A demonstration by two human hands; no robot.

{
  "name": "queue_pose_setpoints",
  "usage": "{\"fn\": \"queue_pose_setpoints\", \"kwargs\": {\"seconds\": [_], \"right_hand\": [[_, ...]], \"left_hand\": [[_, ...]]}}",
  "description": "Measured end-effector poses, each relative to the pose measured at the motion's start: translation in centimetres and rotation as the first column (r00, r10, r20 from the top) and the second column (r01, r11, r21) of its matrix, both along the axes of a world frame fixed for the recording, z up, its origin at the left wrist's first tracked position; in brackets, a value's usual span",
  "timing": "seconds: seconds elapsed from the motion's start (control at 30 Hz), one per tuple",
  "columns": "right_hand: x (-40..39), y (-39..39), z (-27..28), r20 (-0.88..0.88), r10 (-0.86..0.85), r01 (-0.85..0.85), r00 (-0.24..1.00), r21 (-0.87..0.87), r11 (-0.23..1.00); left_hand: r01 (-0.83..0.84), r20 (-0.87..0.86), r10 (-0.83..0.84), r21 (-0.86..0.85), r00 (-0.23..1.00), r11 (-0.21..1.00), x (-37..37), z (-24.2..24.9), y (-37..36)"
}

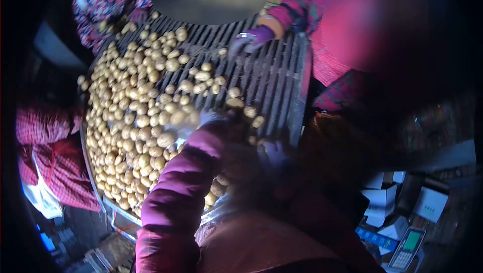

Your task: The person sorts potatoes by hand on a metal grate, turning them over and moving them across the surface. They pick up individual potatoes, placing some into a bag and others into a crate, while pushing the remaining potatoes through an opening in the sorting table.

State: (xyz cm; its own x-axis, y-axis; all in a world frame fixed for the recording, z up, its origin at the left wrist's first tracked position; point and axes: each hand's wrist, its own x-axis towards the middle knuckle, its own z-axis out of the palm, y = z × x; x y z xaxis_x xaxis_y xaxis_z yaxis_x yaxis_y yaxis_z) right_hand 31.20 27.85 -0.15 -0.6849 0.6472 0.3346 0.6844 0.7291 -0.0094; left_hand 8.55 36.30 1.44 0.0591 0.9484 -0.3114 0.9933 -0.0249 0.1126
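Many potatoes [136, 97] lie spread over a slatted sorting table [266, 87], heaped thickest on its left side. My left hand [210, 117], in a pale glove at the end of a puffy pink sleeve [183, 172], reaches over the edge of the heap. Potatoes sit right around it, and motion blur smears its fingers. To the right, my right hand [274, 153] is low over the slats in a pale purple glove, close to a few loose potatoes [254, 119]. Blur and shadow hide its fingers.
Across the table, a person's purple-gloved hand [249, 40] is over the slats. Another person's hand [138, 15] is at the far left corner, and a person in checked clothing [65, 172] stands at left. White boxes [380, 202] and a keypad device [407, 248] are at lower right.
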Motion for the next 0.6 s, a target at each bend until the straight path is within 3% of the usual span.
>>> {"fn": "queue_pose_setpoints", "kwargs": {"seconds": [0.03, 0.1, 0.17, 0.23, 0.3, 0.37, 0.4, 0.43, 0.47, 0.5, 0.53, 0.57, 0.6], "right_hand": [[0.0, 0.3, 0.8, 0.015, -0.030, 0.030, 0.999, 0.000, 1.000], [0.0, 0.5, -1.6, -0.063, -0.066, 0.074, 0.996, 0.139, 0.987], [-0.3, -0.3, -3.8, -0.064, -0.214, 0.209, 0.975, -0.086, 0.974], [-0.9, -1.0, 1.2, -0.181, -0.381, 0.303, 0.907, -0.349, 0.887], [-1.5, -0.4, -2.8, -0.244, -0.390, 0.323, 0.888, -0.276, 0.906], [-1.9, -0.5, -3.1, -0.299, -0.413, 0.326, 0.860, -0.301, 0.896], [-2.3, -0.1, -3.9, -0.602, -0.342, 0.142, 0.721, -0.355, 0.924], [-2.4, 0.2, -3.8, -0.834, -0.270, -0.052, 0.481, -0.334, 0.941], [-2.3, 0.0, -3.7, -0.880, -0.302, -0.113, 0.366, -0.365, 0.924], [-1.8, -1.2, -2.1, -0.884, -0.305, -0.106, 0.354, -0.363, 0.926], [-1.0, -2.8, 0.3, -0.740, -0.642, -0.356, 0.202, -0.666, 0.656], [0.0, -3.9, 1.6, -0.437, -0.885, -0.614, 0.157, -0.746, 0.259], [1.0, -4.2, 1.5, -0.518, -0.749, -0.500, 0.413, -0.816, 0.289]], "left_hand": [[-0.019, 0.046, 0.018, 0.020, 0.999, 1.000, 0.6, 2.8, -0.8], [-0.004, 0.049, 0.004, 0.015, 0.999, 1.000, 0.0, 1.5, -1.5], [-0.005, 0.050, 0.006, -0.011, 0.999, 1.000, -0.6, -0.6, -2.6], [-0.029, 0.044, 0.031, -0.054, 0.999, 0.998, -0.9, -2.0, -3.5], [-0.049, 0.000, 0.049, -0.081, 0.999, 0.995, -1.0, -2.5, -4.2], [-0.073, -0.132, 0.068, -0.040, 0.989, 0.997, -0.5, -1.0, -5.0], [-0.154, -0.035, 0.152, -0.064, 0.988, 0.986, -0.9, -1.6, -4.8], [-0.236, 0.065, 0.237, -0.023, 0.969, 0.972, -0.4, 0.1, -5.7], [-0.235, 0.163, 0.225, 0.043, 0.961, 0.971, -0.4, 0.9, -6.6], [-0.239, 0.258, 0.206, 0.104, 0.944, 0.965, -0.3, 1.4, -7.6], [-0.046, 0.247, -0.034, 0.310, 0.968, 0.950, 0.2, 2.2, -9.5], [0.139, 0.188, -0.263, 0.498, 0.946, 0.856, 1.4, 3.3, -11.3], [0.271, 0.161, -0.455, 0.616, 0.876, 0.739, 4.0, 4.9, -12.5]]}}
